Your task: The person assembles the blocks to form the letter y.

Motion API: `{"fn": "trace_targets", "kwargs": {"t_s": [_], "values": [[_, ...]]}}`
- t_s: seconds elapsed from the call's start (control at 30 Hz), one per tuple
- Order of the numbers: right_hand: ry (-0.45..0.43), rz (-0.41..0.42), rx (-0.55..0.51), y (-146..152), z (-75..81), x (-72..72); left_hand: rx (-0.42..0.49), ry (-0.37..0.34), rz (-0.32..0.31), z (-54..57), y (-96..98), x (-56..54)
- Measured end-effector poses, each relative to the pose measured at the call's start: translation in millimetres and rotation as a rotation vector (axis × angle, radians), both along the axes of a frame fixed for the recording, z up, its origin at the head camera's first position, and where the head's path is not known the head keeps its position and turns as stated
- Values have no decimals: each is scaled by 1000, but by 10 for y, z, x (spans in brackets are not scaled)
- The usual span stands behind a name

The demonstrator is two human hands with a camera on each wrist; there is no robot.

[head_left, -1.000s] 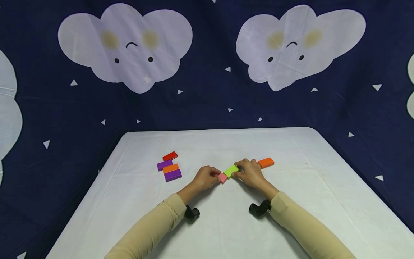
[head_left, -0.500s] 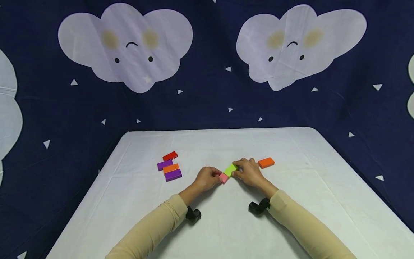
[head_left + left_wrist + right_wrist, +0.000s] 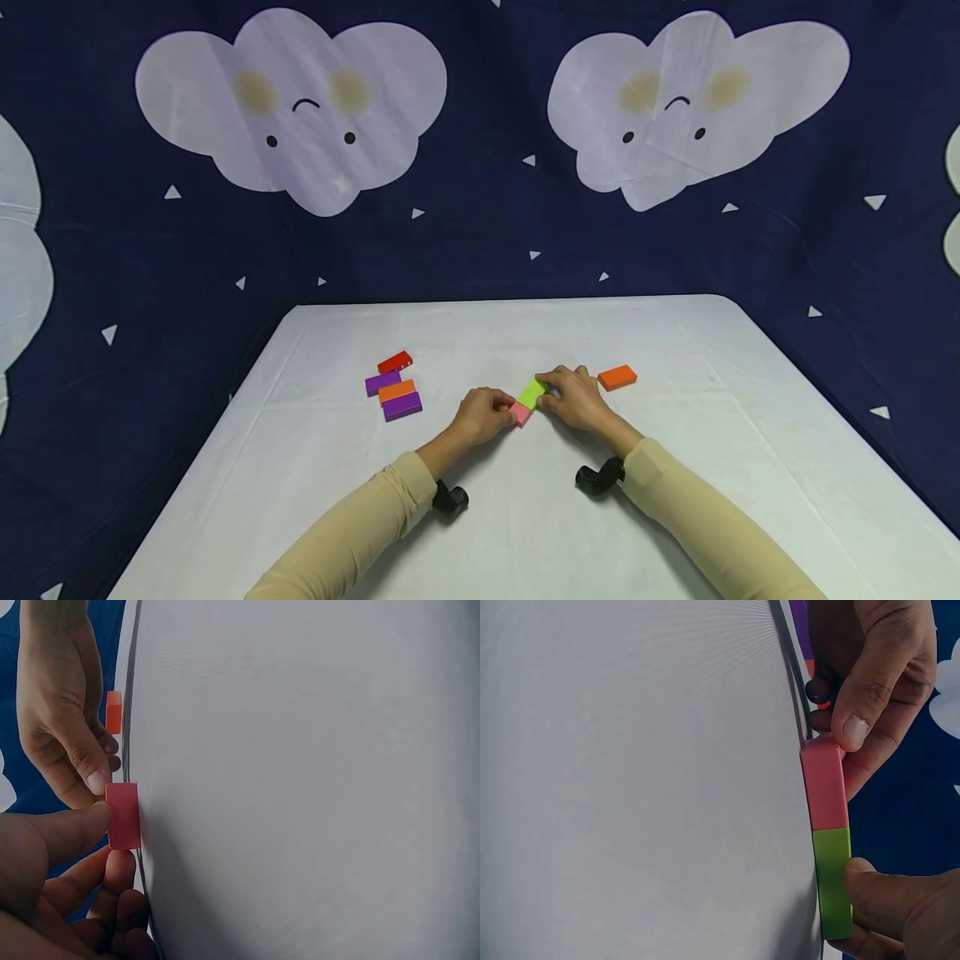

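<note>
Pinching the pink block in the left hand, the green block in the right hand — butted end to end, just below and right of frame centre, in one line slanting from lower left to upper right.

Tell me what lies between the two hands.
The pink block and the green block, end to end between the left hand and the right hand, as the head view shows; the right wrist view shows no gap where they meet.
</note>
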State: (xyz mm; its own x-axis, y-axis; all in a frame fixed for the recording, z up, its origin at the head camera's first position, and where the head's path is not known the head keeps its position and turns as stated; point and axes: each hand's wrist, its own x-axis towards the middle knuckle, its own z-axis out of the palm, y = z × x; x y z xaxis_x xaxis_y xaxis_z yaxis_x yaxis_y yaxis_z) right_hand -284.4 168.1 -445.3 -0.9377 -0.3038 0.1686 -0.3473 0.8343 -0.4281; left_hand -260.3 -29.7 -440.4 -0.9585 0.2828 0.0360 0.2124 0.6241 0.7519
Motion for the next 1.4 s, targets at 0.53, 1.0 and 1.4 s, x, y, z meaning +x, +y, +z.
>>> {"fn": "trace_targets", "kwargs": {"t_s": [0.53, 1.0, 1.4], "values": [[2, 1, -4, 38, -13, -36, -17, 58, 10, -7, -4, 9], [32, -61, -119, 275, 79, -26, 141, 0, -54, 18, -71, -62], [50, -103, -173, 524, 137, -16, 124, -65, -180, 27, -79, -170]]}}
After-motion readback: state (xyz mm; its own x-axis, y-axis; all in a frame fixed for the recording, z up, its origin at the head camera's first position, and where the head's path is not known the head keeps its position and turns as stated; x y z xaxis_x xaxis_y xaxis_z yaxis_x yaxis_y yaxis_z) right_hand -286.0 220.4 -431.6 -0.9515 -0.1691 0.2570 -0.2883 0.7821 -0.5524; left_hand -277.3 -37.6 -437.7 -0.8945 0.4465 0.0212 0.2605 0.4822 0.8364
